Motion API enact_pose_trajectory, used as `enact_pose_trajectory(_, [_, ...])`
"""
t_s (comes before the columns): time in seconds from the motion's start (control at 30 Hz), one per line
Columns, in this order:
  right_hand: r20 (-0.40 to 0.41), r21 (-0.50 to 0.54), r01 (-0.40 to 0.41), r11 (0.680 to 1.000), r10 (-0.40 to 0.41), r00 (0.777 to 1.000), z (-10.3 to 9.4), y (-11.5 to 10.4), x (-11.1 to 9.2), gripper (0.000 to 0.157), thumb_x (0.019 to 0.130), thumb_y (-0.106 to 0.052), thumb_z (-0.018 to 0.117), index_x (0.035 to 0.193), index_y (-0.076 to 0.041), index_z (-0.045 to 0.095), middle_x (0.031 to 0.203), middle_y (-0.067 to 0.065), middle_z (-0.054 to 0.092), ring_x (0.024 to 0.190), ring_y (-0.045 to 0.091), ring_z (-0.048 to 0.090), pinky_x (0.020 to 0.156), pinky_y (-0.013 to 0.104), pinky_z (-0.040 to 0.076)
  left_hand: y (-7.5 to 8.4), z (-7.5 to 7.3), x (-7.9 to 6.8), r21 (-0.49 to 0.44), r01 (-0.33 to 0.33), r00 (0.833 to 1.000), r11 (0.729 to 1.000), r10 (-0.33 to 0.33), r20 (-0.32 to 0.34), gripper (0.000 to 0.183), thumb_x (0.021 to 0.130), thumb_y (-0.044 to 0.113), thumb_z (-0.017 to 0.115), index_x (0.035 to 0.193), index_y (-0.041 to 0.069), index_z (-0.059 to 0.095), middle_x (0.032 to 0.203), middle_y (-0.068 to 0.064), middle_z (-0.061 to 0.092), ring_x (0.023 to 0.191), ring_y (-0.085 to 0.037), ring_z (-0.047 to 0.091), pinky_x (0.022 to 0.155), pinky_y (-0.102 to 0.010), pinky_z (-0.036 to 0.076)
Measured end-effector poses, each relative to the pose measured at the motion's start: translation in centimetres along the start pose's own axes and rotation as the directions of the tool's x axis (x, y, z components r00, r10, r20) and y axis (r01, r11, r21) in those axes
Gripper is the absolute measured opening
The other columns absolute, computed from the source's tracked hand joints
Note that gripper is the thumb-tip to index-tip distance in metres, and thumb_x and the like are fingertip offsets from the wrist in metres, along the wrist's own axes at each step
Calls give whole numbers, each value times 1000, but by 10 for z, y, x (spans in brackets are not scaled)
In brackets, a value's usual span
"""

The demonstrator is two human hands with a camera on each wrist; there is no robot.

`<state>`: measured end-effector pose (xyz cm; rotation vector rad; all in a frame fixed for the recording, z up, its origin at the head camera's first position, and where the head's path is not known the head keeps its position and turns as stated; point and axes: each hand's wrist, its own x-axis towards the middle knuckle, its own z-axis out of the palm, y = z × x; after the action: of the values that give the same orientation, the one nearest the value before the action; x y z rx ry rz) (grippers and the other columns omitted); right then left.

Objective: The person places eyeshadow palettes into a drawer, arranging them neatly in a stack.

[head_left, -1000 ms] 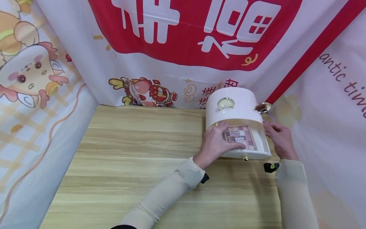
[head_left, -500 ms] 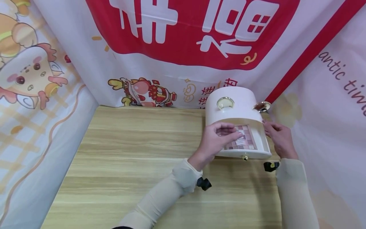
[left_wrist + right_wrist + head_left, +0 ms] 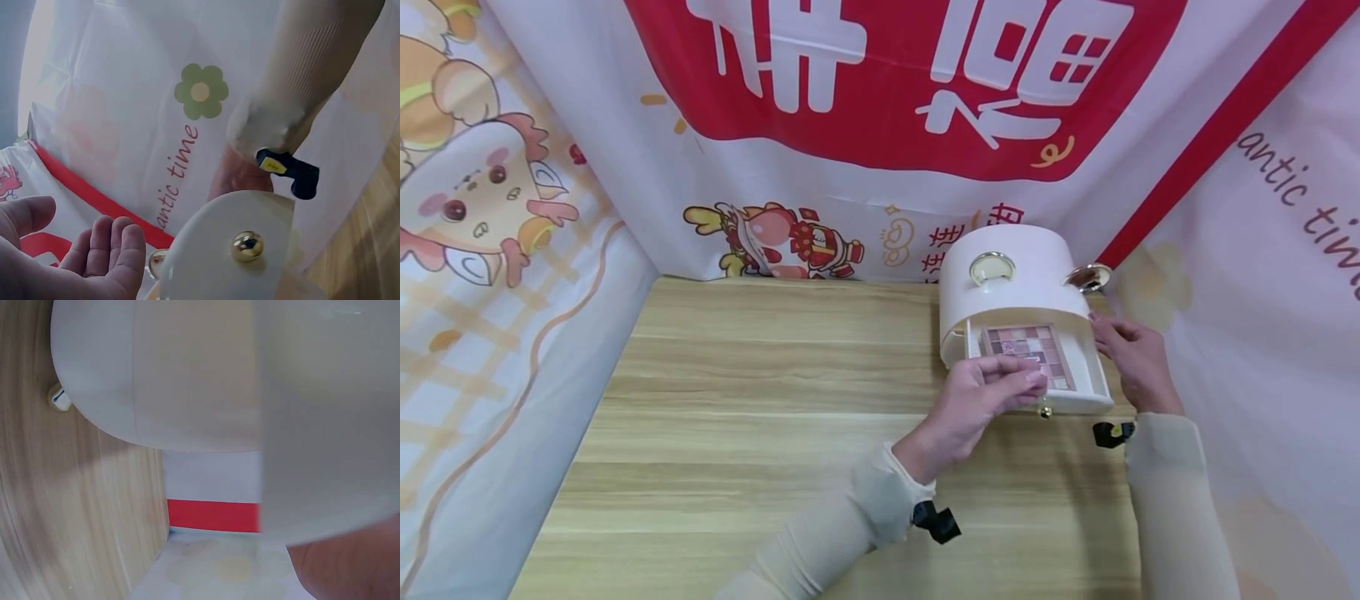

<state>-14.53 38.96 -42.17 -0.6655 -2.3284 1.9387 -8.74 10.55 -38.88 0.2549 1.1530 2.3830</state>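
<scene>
A rounded white storage box (image 3: 1007,292) stands at the back right, its drawer (image 3: 1093,398) pulled out. Inside the drawer lies an eyeshadow palette (image 3: 1022,337) with pink and brown squares. My left hand (image 3: 973,404) is over the drawer's front edge, near the gold knob (image 3: 248,246), its loosely bent fingers (image 3: 125,250) holding nothing. My right hand (image 3: 1137,362) grips the box's right front edge with its fingertips. In the right wrist view, the white side panel (image 3: 331,437) hides most of that hand.
Two round gold-rimmed pieces, a left one (image 3: 992,269) and a right one (image 3: 1088,278), stick out from the box's upper part. The wooden table (image 3: 737,400) runs up to a printed cloth backdrop (image 3: 880,150). A small round foot (image 3: 60,399) shows under the box.
My left hand has lifted away from the palette, then moved toward the drawer's front, uncovering more of the palette. My right hand has stayed at the box's edge.
</scene>
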Motion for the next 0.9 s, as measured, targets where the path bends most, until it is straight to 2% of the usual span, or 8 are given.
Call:
enact_pose_trajectory(0.1, [-1, -19, 0, 1000, 0, 1000, 1, -1, 1, 57, 88, -46, 74, 125, -4, 64, 110, -10, 60, 92, 6, 62, 75, 12, 55, -7, 0, -3, -6, 24, 1000, 1000, -23, 12, 24, 95, -7, 63, 115, -20, 62, 106, -26, 70, 97, -30, 71, 96, -50, 52])
enact_pose_trajectory(0.27, [-9, -25, -5, 1000, 5, 1000, 1, -1, 1, 54, 88, -46, 74, 124, -7, 65, 111, -9, 59, 93, 6, 62, 75, 12, 55, -22, -2, -8, -15, 71, 997, 997, -71, 18, 27, 95, -5, 63, 117, -19, 61, 107, -29, 69, 96, -27, 71, 95, -46, 55])
enact_pose_trajectory(0.53, [-21, -29, -5, 1000, 5, 1000, 0, 2, 2, 61, 87, -47, 74, 130, -6, 62, 112, -5, 59, 93, 6, 62, 74, 13, 55, -43, -1, -21, -18, 198, 980, 980, -198, 12, 23, 93, 2, 68, 112, -12, 67, 100, -21, 73, 89, -24, 72, 91, -42, 57])
enact_pose_trajectory(0.67, [-21, -9, 11, 1000, -11, 1000, 0, 2, 2, 54, 87, -45, 76, 124, -8, 66, 110, -6, 60, 90, 5, 63, 74, 13, 55, -53, -3, -23, -47, 256, 967, 965, -256, 8, 26, 93, 4, 68, 114, -13, 66, 99, -21, 73, 87, -22, 72, 89, -40, 58])
enact_pose_trajectory(0.8, [-15, 48, 30, 998, -29, 999, 0, 4, 2, 40, 87, -39, 78, 115, -11, 70, 107, -5, 63, 88, 5, 65, 74, 14, 56, -62, -8, -20, -94, 293, 956, 952, -294, 0, 25, 93, 3, 68, 114, -11, 68, 99, -22, 73, 86, -23, 72, 92, -44, 56])
enact_pose_trajectory(0.9, [-26, 30, 24, 999, -23, 999, 0, 5, 3, 38, 87, -41, 77, 113, -14, 71, 107, -6, 62, 88, 5, 64, 73, 13, 56, -69, -12, -16, -136, 319, 946, 938, -324, -12, 21, 92, 4, 69, 110, -7, 71, 97, -21, 73, 85, -24, 72, 94, -47, 54])
